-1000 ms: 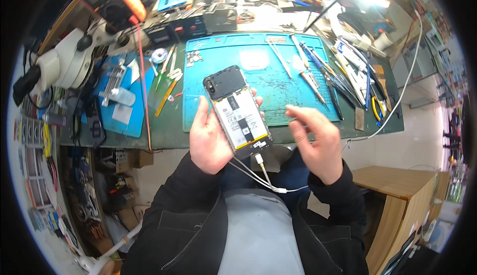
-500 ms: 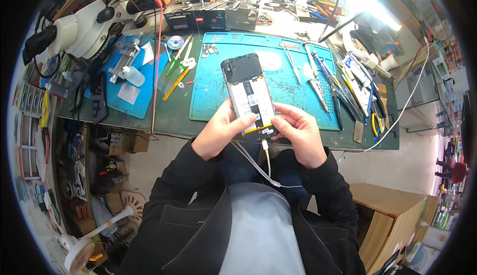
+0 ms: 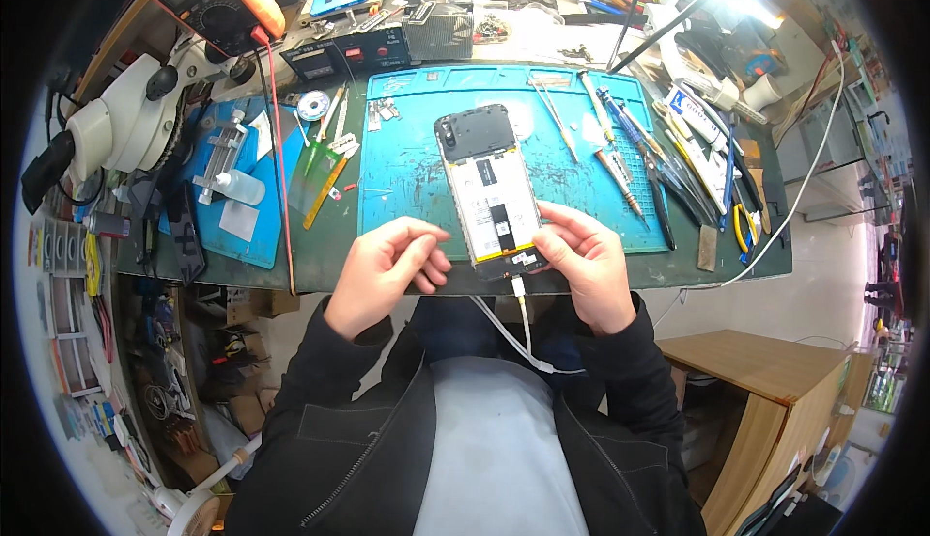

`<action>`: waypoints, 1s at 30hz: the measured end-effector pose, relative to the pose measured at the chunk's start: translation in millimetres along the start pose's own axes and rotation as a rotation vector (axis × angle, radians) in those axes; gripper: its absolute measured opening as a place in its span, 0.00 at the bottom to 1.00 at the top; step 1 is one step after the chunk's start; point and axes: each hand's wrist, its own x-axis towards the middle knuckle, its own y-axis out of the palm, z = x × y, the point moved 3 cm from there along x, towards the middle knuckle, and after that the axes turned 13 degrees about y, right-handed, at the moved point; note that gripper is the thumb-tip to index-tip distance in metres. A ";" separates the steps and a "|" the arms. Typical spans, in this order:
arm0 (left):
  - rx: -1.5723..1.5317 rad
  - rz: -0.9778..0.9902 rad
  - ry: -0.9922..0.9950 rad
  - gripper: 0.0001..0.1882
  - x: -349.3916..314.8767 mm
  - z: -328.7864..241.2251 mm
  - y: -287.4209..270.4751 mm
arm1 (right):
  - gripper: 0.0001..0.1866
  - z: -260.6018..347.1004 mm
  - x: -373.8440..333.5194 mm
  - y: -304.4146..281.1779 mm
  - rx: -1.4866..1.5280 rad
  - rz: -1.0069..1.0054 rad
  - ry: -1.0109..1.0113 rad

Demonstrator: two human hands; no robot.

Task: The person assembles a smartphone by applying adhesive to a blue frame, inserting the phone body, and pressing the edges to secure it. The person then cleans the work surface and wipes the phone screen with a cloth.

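A smartphone (image 3: 489,187) with its back cover off shows its pale battery, black upper frame and camera. My right hand (image 3: 593,265) grips its lower right edge between thumb and fingers, tilting it above the bench edge. A white charging cable (image 3: 520,296) is plugged into its bottom end and hangs toward my lap. To the left of the phone, my left hand (image 3: 387,269) is apart from it, fingers loosely bent and nothing seen in them. Behind the phone lies a blue repair mat (image 3: 407,163).
Tweezers and screwdrivers (image 3: 620,173) lie at the mat's right, with yellow-handled pliers (image 3: 744,229) beyond. At left are a microscope (image 3: 126,119), a small clear bottle (image 3: 239,186) and a yellow tool (image 3: 325,192). A multimeter (image 3: 213,13) with a red lead stands behind.
My left hand has let go of the phone and drawn off to the left. My right hand still grips the phone. The whole view has shifted slightly.
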 end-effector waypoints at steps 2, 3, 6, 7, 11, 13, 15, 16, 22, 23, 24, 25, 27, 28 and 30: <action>0.031 0.055 0.035 0.09 -11.0 -0.9 -5.4 | 0.23 -0.7 -0.2 -1.0 -0.007 -0.006 -0.030; 0.028 0.073 0.047 0.09 -16.5 -0.8 -6.8 | 0.22 -0.6 -0.8 -0.6 -0.016 -0.006 -0.044; -0.030 0.005 -0.008 0.11 -22.6 -1.9 0.7 | 0.23 -1.6 -3.3 -0.5 -0.058 0.004 -0.046; -0.090 -0.057 -0.035 0.12 -21.2 -6.9 7.5 | 0.23 -0.9 -5.4 0.8 -0.038 0.015 -0.029; -0.002 -0.106 0.114 0.13 -13.0 -14.6 40.1 | 0.22 -3.7 -18.2 2.4 -0.063 0.033 -0.024; 0.114 -0.061 0.165 0.14 -12.3 -8.3 43.0 | 0.22 -3.0 -28.0 4.0 -0.049 0.045 -0.009; 0.114 -0.052 0.144 0.13 -14.7 -11.8 40.3 | 0.23 -1.4 -36.5 1.8 -0.061 0.031 -0.044; 0.114 -0.043 0.133 0.13 -15.2 -14.0 39.6 | 0.23 0.3 -40.6 0.8 -0.048 0.031 -0.061; -0.338 0.036 0.366 0.38 -8.2 -9.3 42.6 | 0.24 -13.1 -47.4 -0.4 0.336 0.329 0.310; -0.424 0.095 0.258 0.43 -10.6 -3.4 44.1 | 0.24 -23.4 -43.7 -0.7 0.368 0.416 0.372; -0.505 0.076 0.233 0.38 -11.2 -2.4 50.3 | 0.23 -28.0 -44.0 4.5 0.390 0.486 0.433; -0.505 0.042 0.194 0.33 -9.2 2.9 46.8 | 0.23 -30.0 -45.0 9.3 0.384 0.509 0.472; -0.510 -0.009 0.143 0.25 -9.0 5.7 41.0 | 0.22 -18.3 -51.6 19.1 0.218 0.516 0.476; -0.515 -0.026 0.131 0.22 -11.8 2.2 40.0 | 0.22 -13.1 -50.5 20.2 0.144 0.499 0.436; -0.480 -0.069 0.116 0.18 -12.5 0.9 36.2 | 0.23 -6.2 -48.6 20.8 -0.003 0.459 0.356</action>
